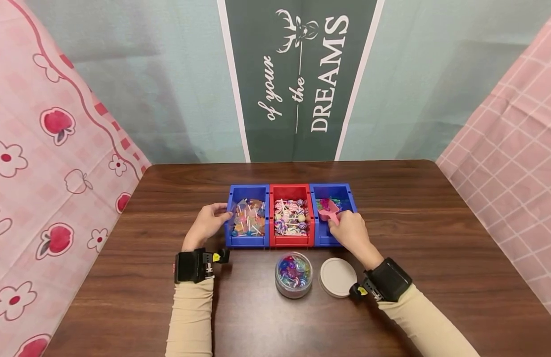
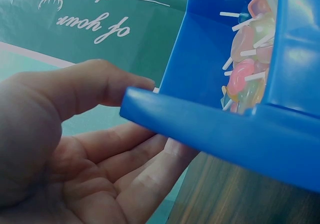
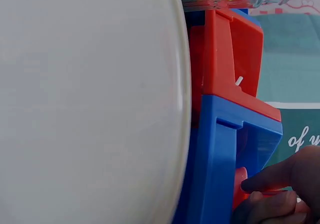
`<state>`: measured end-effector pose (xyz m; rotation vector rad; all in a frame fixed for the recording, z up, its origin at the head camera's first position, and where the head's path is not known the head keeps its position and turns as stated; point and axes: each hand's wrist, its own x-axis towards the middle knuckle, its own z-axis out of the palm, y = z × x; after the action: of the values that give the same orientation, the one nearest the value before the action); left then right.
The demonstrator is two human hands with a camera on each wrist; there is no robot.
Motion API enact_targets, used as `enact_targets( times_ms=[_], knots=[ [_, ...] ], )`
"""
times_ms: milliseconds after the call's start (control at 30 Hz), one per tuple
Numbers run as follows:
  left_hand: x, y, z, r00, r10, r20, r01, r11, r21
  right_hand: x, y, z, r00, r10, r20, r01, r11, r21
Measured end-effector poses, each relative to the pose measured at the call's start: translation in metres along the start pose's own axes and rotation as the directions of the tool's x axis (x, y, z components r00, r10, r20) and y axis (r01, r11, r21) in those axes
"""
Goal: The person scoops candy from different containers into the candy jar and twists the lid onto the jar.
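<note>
My left hand (image 1: 207, 223) pinches the outer rim of the left blue bin (image 1: 247, 242), thumb on one side and fingers on the other, as the left wrist view shows. Small stick charms like lollipops (image 2: 245, 74) lie inside that bin. With my right hand (image 1: 352, 232) I hold a small pink scoop (image 1: 330, 211) by its handle, its bowl down in the right blue bin (image 1: 331, 191). Colourful small pieces (image 1: 345, 204) lie there around the scoop; what the bowl carries is too small to tell. In the right wrist view, fingers grip the scoop (image 3: 240, 178), partly behind the bin wall.
Between the blue bins stands a red bin (image 1: 291, 241) of lollipop-like charms. In front, a clear round jar (image 1: 293, 291) holds colourful pieces and stands uncovered. Its whitish round lid (image 1: 338, 277) lies beside it, near my right wrist. A wooden table (image 1: 137, 297) carries everything.
</note>
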<state>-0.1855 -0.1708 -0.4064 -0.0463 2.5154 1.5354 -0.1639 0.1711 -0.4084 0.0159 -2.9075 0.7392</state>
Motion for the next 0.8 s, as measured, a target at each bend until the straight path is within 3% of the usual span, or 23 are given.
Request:
enact_targets(
  times_ms=[600, 800],
  knots=[
    [-0.0014, 0.0007, -0.0005, 1.000, -0.011, 0.010, 0.011, 1.000, -0.001, 0.0022, 0.0041, -0.0001, 0.996, 0.042, 0.081, -0.042, 0.999, 0.006],
    [-0.0014, 0.0017, -0.0012, 1.000, -0.020, 0.013, 0.020, 1.000, 0.005, 0.0025, 0.0044, 0.0015, 0.997, 0.034, 0.065, -0.035, 0.999, 0.013]
  ],
)
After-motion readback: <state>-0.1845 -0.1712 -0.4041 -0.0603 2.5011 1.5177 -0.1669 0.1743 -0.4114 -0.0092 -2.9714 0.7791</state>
